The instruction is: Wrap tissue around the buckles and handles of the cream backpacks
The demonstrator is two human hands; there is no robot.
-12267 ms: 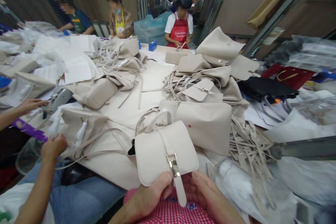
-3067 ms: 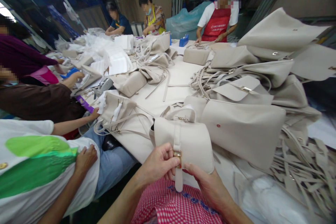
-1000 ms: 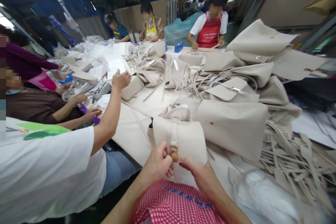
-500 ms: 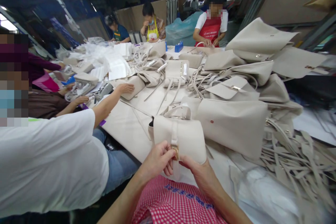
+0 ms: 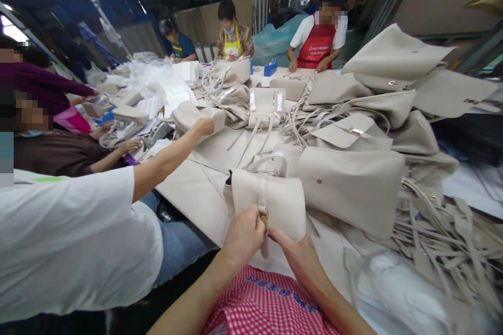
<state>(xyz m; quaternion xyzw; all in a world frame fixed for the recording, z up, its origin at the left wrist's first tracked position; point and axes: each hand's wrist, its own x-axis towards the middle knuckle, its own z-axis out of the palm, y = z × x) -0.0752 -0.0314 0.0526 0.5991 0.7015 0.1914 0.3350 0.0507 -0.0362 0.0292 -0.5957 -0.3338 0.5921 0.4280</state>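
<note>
A cream handbag (image 5: 285, 199) stands on the table in front of me, its flap facing me and its handle at the top. Down the middle of the flap runs a strap (image 5: 262, 188) with a gold buckle (image 5: 263, 218) near its lower end. My left hand (image 5: 245, 230) is closed at the buckle, fingers pinched on the strap and metal. On the lower right edge of the flap, my right hand (image 5: 294, 248) grips with the thumb in front; its other fingers are hidden behind the bag. The strap's tip hangs below the buckle between both hands.
Large cream bags (image 5: 353, 183) pile up on the right, beside loose straps (image 5: 440, 241) and clear plastic (image 5: 396, 282). At my left a co-worker's arm (image 5: 168, 162) reaches over the table to another bag (image 5: 188, 115). More people work across the table.
My left hand has turned over the buckle, now covering more of it. The co-worker's hand on the left has moved away from me and tilted a bag. My right hand stays nearly still.
</note>
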